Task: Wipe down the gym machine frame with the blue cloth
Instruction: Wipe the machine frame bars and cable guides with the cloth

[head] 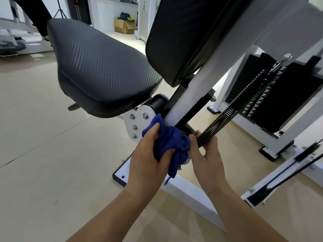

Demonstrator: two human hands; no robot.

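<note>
Head view, centre: my left hand (148, 154) clenches the blue cloth (167, 142) on the frame (181, 105), right hand (208, 154) curls round the spring (227, 112); I'd press firmly upward

Cardboard box (124, 26), tripod (60, 12), beige floor (35, 137)

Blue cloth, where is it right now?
Head view, lower centre: the blue cloth is bunched in the left hand against the base of the white frame post, beside the bolted plate under the seat.
</note>
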